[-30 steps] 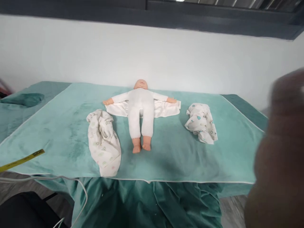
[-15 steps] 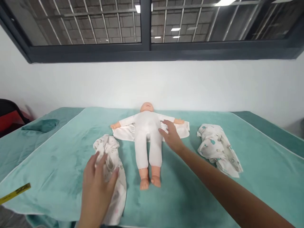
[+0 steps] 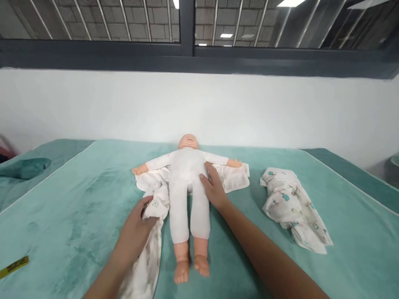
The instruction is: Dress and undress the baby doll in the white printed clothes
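Note:
A baby doll (image 3: 187, 182) in a white suit lies on its back, arms spread, on a white cloth (image 3: 237, 178) on the teal blanket (image 3: 77, 199). My right hand (image 3: 213, 187) rests against the doll's hip and side, fingers stretched out. My left hand (image 3: 137, 228) is closed on a patterned white garment (image 3: 154, 232) and holds it against the doll's left leg. A second patterned garment (image 3: 293, 207) lies crumpled to the right, untouched.
A white wall (image 3: 199, 108) and a dark-framed window run behind the table. A yellow tape measure (image 3: 14, 265) lies at the blanket's left front edge. A darker teal cloth (image 3: 21, 168) is bunched at the far left.
My left hand has closed on the patterned garment and pulled it toward the doll's leg. My right hand slid from the doll's arm down to its hip. The camera moved closer.

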Tool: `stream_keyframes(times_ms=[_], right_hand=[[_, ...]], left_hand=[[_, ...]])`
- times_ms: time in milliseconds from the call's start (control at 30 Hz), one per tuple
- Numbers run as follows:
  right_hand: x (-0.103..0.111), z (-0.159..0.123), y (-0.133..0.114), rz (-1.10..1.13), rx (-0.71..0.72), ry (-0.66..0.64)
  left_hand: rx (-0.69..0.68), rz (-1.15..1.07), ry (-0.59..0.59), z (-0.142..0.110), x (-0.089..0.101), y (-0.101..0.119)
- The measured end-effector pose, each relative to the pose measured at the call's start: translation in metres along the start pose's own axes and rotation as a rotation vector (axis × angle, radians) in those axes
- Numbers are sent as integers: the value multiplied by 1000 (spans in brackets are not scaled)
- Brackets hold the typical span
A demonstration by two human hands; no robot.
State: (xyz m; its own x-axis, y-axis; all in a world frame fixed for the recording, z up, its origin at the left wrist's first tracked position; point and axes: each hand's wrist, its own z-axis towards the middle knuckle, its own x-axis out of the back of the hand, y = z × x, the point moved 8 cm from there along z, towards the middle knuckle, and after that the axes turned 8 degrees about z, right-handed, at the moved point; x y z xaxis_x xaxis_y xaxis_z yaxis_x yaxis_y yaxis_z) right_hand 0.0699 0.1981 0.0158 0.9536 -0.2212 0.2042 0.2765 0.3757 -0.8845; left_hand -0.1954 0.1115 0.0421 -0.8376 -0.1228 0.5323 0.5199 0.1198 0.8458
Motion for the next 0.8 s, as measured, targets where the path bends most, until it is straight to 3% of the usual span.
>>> stream_keyframes(times_ms=[67,100,133,200,300,367,433,567,667,800], right_hand=[[3,-1,-14,-18,98,21],[2,-1,-24,-38,177,12],[0,2,-32,-65,255,-10],[-6,17,-40,-140,326,-44],[-6,63,-21,-293,106,-28],[-9,95,4,-384,-151,-121],[-12,121,20,-396,-278,-226],[-17,157,33,-347,-379,-380],[-29,167,33,-286,-415,-520],[-64,169,13,-137,-404,-774]], left_hand=[[-153,90,188,-4,8,26],[-222,106,227,-7,6,37],[-255,95,205,-7,-1,46],[-187,19,65,0,-23,49],[2,-165,-93,21,-50,43],[97,-330,-221,37,-67,39],[173,-507,-380,48,-84,37],[241,-759,-569,60,-105,38],[246,-871,-592,65,-112,39],[251,-917,-561,70,-107,40]])
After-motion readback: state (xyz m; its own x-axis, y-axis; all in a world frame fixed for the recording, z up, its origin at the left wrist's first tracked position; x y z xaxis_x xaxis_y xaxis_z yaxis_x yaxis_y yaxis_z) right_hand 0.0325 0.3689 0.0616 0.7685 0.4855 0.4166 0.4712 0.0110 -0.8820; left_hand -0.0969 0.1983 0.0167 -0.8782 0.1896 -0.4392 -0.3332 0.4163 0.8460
